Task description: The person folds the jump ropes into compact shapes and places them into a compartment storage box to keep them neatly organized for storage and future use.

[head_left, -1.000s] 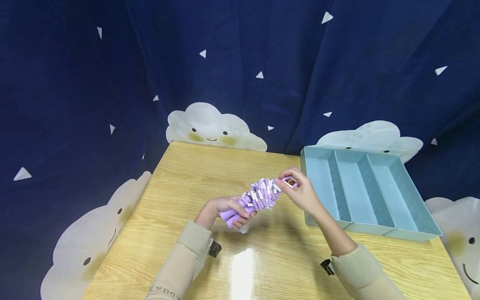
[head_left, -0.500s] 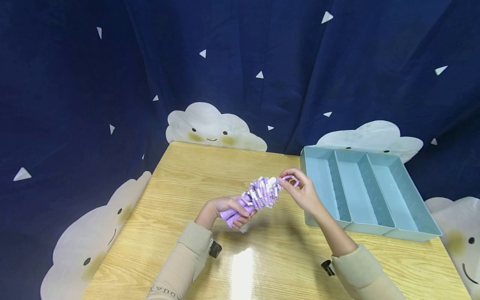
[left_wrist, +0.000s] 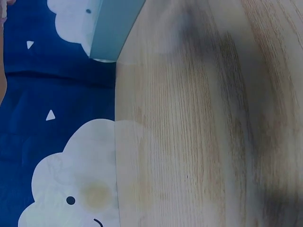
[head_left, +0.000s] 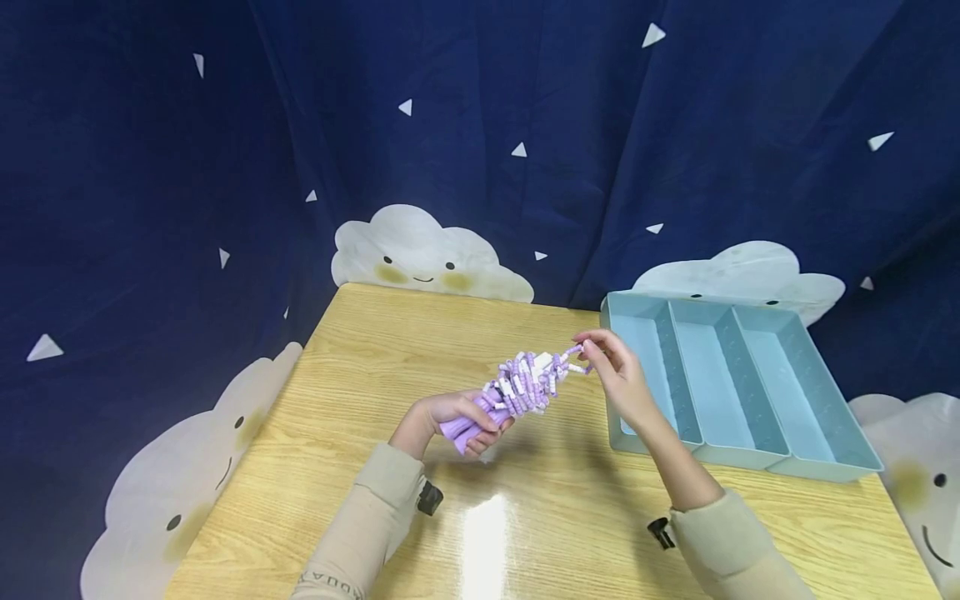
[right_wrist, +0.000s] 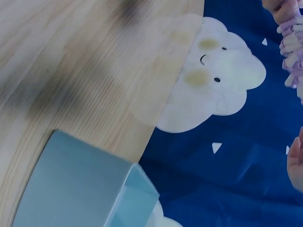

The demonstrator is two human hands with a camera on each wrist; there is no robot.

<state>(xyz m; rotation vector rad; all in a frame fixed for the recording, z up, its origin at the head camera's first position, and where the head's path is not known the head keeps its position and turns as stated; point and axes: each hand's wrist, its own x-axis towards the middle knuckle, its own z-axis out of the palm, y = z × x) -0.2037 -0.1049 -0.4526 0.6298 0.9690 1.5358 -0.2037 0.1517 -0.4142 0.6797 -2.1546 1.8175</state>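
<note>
A bundled jump rope point(head_left: 528, 383) with purple and white beads hangs above the table, tilted up to the right. My left hand point(head_left: 465, 421) grips its two purple handles point(head_left: 463, 432) at the lower-left end. At the upper-right end, my right hand point(head_left: 618, 375) pinches a beaded length between thumb and fingertips, stretched out from the bundle. In the right wrist view, part of the beaded rope point(right_wrist: 292, 52) shows at the right edge, with some right-hand fingers point(right_wrist: 296, 165) below it. The left wrist view catches only a sliver of a hand at its left edge.
A light blue tray point(head_left: 697, 454) with three long compartments stands at the right of the wooden table point(head_left: 360, 358), close to my right forearm. Behind the table hangs a dark blue curtain point(head_left: 465, 75) with white triangles and smiling clouds.
My right hand has shifted right, drawing the beaded length out from the bundle. A loop that lay inside its fingers now trails from the fingertips. My left hand stays in place.
</note>
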